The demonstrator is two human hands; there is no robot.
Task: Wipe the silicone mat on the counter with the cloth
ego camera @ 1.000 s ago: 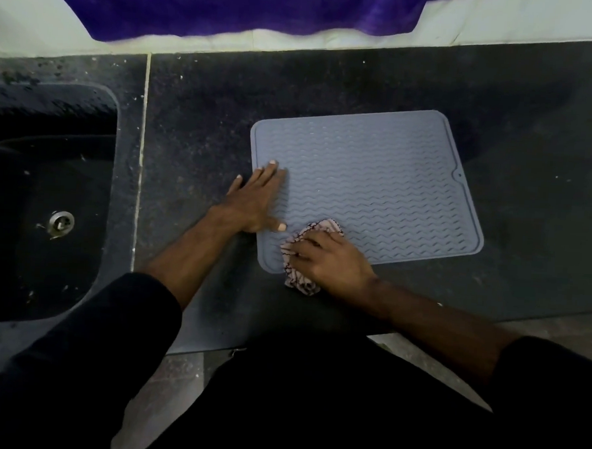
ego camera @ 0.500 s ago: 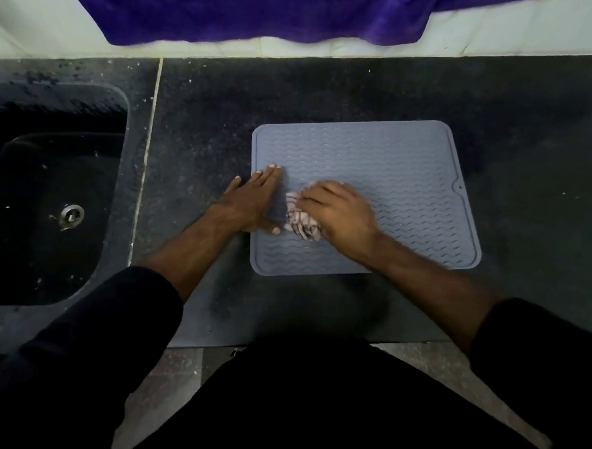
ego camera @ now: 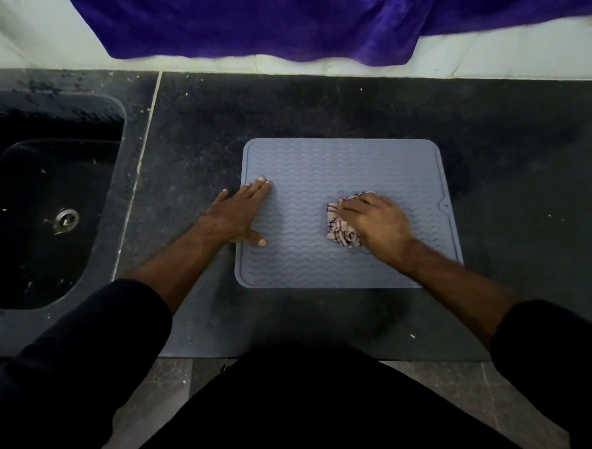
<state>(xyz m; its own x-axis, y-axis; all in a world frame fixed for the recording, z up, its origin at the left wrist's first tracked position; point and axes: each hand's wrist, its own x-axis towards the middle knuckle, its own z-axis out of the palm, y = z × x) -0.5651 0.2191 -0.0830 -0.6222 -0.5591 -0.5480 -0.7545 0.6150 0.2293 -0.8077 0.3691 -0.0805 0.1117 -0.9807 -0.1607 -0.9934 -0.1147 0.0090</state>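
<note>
Pressing flat at frame centre, the left hand [ego camera: 241,215] lies with fingers extended together on the silicone mat's [ego camera: 328,167] left edge. Right of it, the right hand [ego camera: 377,225] clamps the bunched cloth [ego camera: 339,226] against the mat's middle on the dark counter [ego camera: 328,106].

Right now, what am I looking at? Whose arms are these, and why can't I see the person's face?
The camera sits on the person's head and looks down, so you see only their arms. No robot here, just two bare hands. A grey wavy silicone mat lies on a dark counter. The left hand presses flat on the mat's left edge. The right hand grips a crumpled patterned cloth and rubs the mat. A sink is at the left, and a purple towel hangs behind.
</note>
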